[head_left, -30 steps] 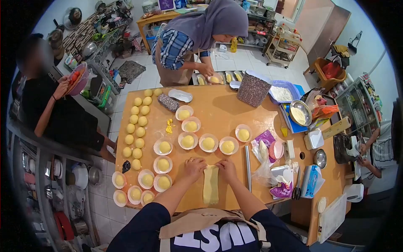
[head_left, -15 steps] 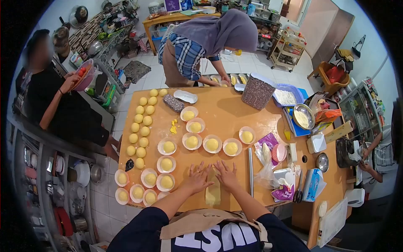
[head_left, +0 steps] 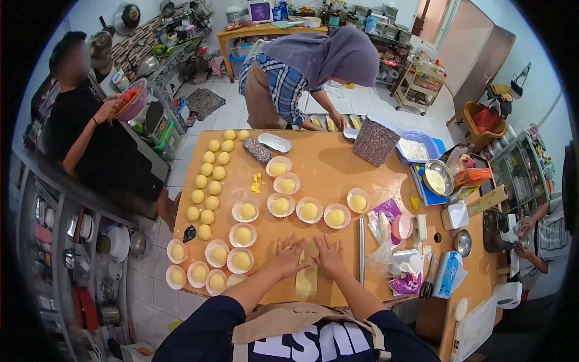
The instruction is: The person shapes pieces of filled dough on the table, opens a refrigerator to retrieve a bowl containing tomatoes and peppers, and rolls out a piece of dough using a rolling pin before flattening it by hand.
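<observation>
A flattened strip of pale yellow dough (head_left: 307,281) lies on the wooden table in front of me. My left hand (head_left: 288,259) rests at the strip's left side with its fingers spread and nothing held. Opposite it, my right hand (head_left: 329,258) lies at the upper right edge of the strip, fingers stretched out. Both sets of fingertips point away from me. To the right of my right hand is a metal rod (head_left: 361,246). Round dough balls sit in white paper cups around my hands, such as this paper cup (head_left: 309,210) ahead and another cup (head_left: 240,262) at left.
Bare dough balls (head_left: 209,157) stand in rows at the table's left edge. A purple packet (head_left: 405,283), scissors (head_left: 427,279) and a tissue pack (head_left: 447,274) lie at right. Across the table a person (head_left: 283,78) bends over trays. Another person (head_left: 96,133) holds a basket (head_left: 132,101).
The view has shifted slightly, so the table sits a little lower. My hands stay flat beside the dough strip, nearly in place. The person across has moved a hand over the trays.
</observation>
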The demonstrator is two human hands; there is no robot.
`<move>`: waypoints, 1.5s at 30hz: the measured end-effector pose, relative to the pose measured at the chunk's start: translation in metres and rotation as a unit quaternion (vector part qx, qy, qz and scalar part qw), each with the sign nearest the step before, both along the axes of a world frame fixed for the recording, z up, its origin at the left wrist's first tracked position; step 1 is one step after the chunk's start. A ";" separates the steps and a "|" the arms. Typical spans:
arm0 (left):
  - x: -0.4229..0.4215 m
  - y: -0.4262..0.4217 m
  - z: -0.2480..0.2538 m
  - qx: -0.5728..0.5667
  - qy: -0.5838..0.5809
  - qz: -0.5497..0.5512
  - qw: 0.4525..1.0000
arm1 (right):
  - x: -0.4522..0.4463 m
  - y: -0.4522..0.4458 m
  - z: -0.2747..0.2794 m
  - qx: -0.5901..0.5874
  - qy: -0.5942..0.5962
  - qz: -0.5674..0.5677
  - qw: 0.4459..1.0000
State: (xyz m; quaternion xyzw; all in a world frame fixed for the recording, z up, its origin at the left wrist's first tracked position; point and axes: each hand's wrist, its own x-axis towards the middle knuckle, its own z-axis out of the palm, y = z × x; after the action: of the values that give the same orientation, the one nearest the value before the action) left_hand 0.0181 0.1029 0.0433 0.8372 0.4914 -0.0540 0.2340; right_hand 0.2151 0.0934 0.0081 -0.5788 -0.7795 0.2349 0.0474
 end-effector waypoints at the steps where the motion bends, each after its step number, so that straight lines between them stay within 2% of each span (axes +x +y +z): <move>1: 0.000 -0.002 -0.007 0.018 -0.018 -0.011 1.000 | 0.000 0.000 0.002 0.006 -0.014 0.013 1.000; 3: 0.000 -0.007 -0.012 0.052 -0.051 -0.035 0.997 | 0.001 -0.004 0.004 0.017 -0.042 0.038 0.998; 6: 0.001 -0.006 0.001 -0.025 0.002 -0.027 0.999 | 0.001 -0.005 0.003 -0.007 -0.029 0.024 0.999; 9: 0.006 -0.001 -0.005 0.030 0.002 -0.020 0.999 | -0.001 0.000 -0.002 -0.008 -0.044 0.000 0.999; 15: 0.001 0.000 -0.017 -0.022 0.041 -0.031 0.998 | 0.001 -0.005 -0.002 -0.022 -0.033 -0.029 0.999; 18: 0.001 -0.006 -0.019 0.093 0.038 -0.037 0.994 | 0.004 -0.008 0.005 -0.004 0.003 -0.043 0.999; 21: -0.005 -0.015 -0.018 0.036 0.058 -0.099 0.993 | 0.006 -0.018 0.004 0.001 -0.058 0.003 0.998; 24: -0.011 -0.018 -0.020 0.022 0.065 -0.091 0.993 | 0.010 -0.028 -0.001 -0.042 0.031 -0.030 0.998; 27: -0.011 -0.019 -0.021 0.055 0.068 -0.067 0.994 | 0.010 -0.033 -0.002 0.046 0.008 -0.031 0.998; 30: -0.016 -0.021 -0.021 0.038 0.083 -0.078 0.993 | 0.007 -0.038 0.002 0.027 -0.038 0.006 0.999; 33: -0.015 -0.018 -0.008 0.022 0.086 -0.060 0.994 | 0.005 -0.046 0.008 -0.022 -0.024 -0.017 0.999; 36: -0.011 -0.014 -0.012 0.094 0.018 -0.050 0.994 | 0.000 -0.048 0.012 0.013 0.013 -0.054 0.998; 39: -0.005 0.003 -0.003 0.024 0.080 -0.090 0.992 | -0.003 -0.046 0.004 0.032 -0.045 0.000 0.998; 42: -0.005 0.013 -0.009 0.078 0.043 -0.081 0.993 | -0.007 -0.029 0.012 0.010 -0.016 -0.045 0.999; 45: -0.005 0.017 -0.007 0.057 0.042 -0.094 0.993 | -0.006 -0.015 0.006 -0.006 -0.049 -0.017 0.999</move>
State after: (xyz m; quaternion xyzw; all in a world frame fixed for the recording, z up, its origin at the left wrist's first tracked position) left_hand 0.0127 0.1196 0.0363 0.8888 0.4219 -0.0832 0.1586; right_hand 0.2091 0.0784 0.0142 -0.6026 -0.7697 0.2106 0.0094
